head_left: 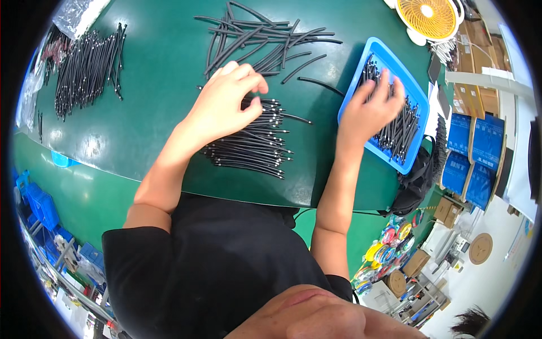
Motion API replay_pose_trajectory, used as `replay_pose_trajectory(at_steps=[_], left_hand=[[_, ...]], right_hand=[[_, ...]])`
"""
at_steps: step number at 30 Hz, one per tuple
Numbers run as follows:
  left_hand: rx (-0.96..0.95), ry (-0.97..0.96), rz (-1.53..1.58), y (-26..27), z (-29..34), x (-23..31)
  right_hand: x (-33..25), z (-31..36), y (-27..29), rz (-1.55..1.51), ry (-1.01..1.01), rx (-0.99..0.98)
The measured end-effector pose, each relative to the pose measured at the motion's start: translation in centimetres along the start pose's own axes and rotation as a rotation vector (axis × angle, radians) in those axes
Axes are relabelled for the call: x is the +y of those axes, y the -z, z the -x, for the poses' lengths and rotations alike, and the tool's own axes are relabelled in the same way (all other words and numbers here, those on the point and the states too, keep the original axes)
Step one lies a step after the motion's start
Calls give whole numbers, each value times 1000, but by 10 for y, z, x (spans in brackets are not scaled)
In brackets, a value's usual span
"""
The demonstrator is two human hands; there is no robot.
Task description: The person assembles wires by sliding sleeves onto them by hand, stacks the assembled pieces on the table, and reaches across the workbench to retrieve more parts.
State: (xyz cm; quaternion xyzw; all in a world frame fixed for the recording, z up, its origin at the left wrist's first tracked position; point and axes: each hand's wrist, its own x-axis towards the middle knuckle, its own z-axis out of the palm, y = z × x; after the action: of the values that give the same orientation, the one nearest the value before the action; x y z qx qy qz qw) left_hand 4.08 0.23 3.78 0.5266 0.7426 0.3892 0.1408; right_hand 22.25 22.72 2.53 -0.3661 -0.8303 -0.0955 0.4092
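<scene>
My left hand [226, 101] hovers over a row of short black cables [248, 148] with silvery tips, laid side by side on the green table [158, 68]. Its fingers curl loosely, thumb and forefinger apart, and nothing shows between them. To the right, my right hand [372, 110] is above a blue tray [385, 50] of short black tube pieces [400, 133]. Its fingers are spread and slightly blurred; whether the fingertips touch the pieces I cannot tell. Longer black tubes [271, 35] lie in a loose heap beyond my left hand.
At the far left lies a thick bundle of black cables [87, 73] beside clear plastic bags [73, 17]. A yellow and white fan [427, 16] stands at the far right corner. A black bag [415, 183] sits by the table's right edge, near large blue spools [474, 152].
</scene>
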Motion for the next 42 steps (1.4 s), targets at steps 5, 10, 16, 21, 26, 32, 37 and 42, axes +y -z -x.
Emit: replay_pose_trajectory(at_steps=[5,10,16,21,26,32,37,42], left_hand=[[-169,10,-5,7,4,-5],[-227,58,32,7,1,-8],[-164,-20,13,1,5,-8],[-113,-51,-110,-4,6,-9],[-123,-92,-167,0,3,-5],[-93,-144,-264,-12,5,-8],[-105,-150,-213,-6,-1,-8],[-95,-135,-192,-4,0,-9]], right_hand=[[-50,25,-3,-181,257,-366],[-50,32,-10,-338,249,-420],[-62,30,-1,-781,26,-535],[-61,29,0,-773,99,-648],[-58,28,1,-773,99,-695],[-60,29,1,-778,76,-683],[-57,27,2,-769,75,-663],[-56,26,2,-785,76,-699]])
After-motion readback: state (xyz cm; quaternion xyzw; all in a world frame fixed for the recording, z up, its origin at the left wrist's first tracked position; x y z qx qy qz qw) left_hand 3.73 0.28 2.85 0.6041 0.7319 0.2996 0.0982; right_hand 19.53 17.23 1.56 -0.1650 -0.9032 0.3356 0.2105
